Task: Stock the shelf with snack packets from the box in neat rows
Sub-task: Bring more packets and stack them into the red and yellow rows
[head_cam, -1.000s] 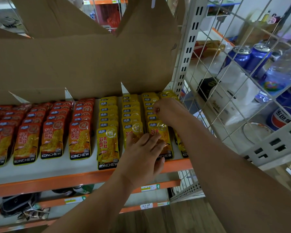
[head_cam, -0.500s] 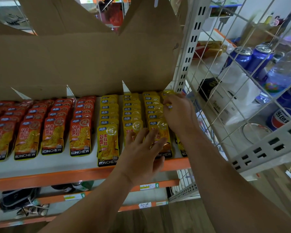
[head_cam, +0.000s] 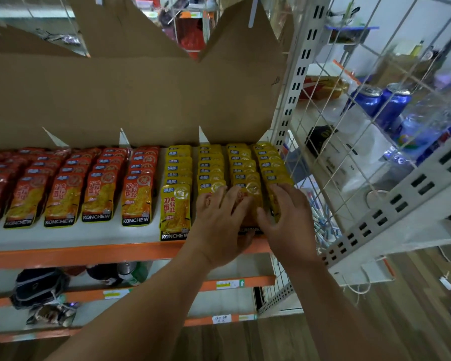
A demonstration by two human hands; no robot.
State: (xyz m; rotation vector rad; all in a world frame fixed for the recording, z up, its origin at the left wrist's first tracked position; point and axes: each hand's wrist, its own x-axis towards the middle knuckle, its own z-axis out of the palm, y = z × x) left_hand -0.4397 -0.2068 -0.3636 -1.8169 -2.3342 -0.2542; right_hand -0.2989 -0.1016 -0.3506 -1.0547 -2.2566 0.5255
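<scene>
Snack packets [head_cam: 175, 204] form four yellow rows under left hand [head_cam: 219, 225], right hand [head_cam: 284, 217].

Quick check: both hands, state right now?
Left hand: open, fingers flat on the yellow packets.
Right hand: open, resting on the yellow packets.

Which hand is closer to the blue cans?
Right. The right hand lies on the rightmost yellow packets, below and left of the blue cans; the left hand lies on packets further left, farther away.
</scene>
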